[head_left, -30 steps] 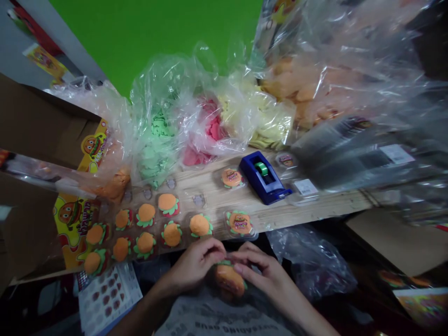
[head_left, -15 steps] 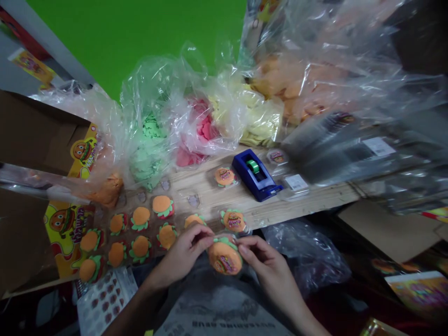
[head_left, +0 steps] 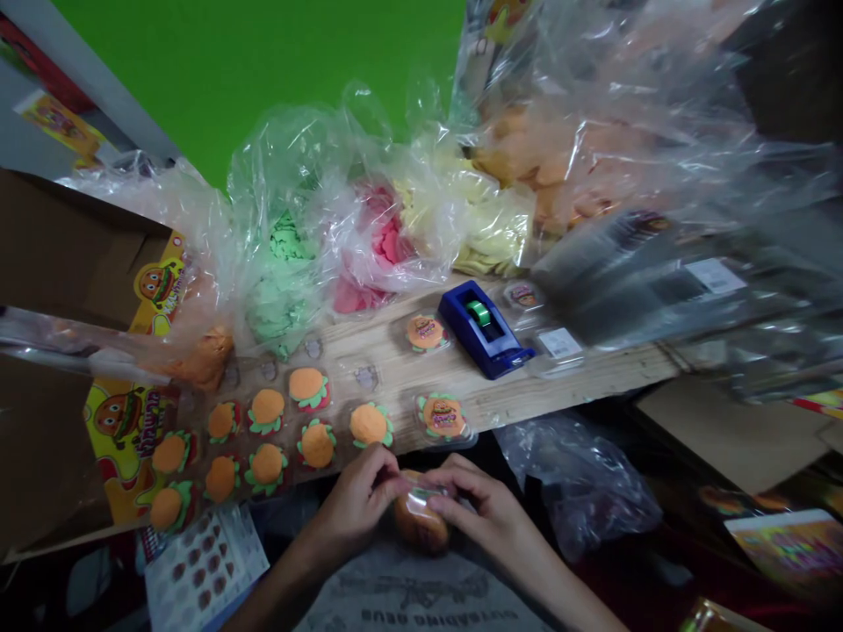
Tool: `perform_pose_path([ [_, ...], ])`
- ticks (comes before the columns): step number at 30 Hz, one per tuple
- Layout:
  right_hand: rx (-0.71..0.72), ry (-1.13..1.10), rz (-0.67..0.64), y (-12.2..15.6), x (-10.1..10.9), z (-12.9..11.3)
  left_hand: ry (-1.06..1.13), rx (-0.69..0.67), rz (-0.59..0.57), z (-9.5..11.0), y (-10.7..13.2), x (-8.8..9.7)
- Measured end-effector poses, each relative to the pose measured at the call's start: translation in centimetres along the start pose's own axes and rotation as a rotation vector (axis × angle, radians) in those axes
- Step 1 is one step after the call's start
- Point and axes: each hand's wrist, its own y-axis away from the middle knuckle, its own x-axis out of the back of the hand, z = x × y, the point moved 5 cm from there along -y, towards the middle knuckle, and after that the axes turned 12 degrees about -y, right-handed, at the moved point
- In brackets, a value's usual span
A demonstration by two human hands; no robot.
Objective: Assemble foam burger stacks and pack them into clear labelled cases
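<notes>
Both my hands meet low in the middle over a small orange burger toy in clear wrap [head_left: 419, 525]. My left hand [head_left: 356, 502] pinches it from the left, fingers curled. My right hand [head_left: 478, 512] grips it from the right, thumb and fingers pressed on the wrap. Just above them, on the wooden plank [head_left: 593, 377], lies a packed burger toy with a label [head_left: 443, 416]. Several unlabelled burger toys [head_left: 267, 439] sit in rows to the left.
A blue tape dispenser [head_left: 484, 329] stands on the plank beside another labelled burger [head_left: 425, 333]. Clear bags of green [head_left: 280, 263], pink [head_left: 382, 254], yellow [head_left: 487, 233] and orange foam pieces [head_left: 559, 175] line the back. A sticker sheet [head_left: 198, 570] lies lower left; a cardboard box [head_left: 59, 254] stands left.
The burger toy was lifted and turned label-up half a second ago; now it is lower, turned away, and both hands are closed more tightly over its wrap.
</notes>
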Motion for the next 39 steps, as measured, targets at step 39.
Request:
perform_pose_path([
  [39, 0.068, 0.145, -0.130, 1.4, 0.1, -0.2, -0.146, -0.366, -0.056, 0.6, 0.3, -3.4],
])
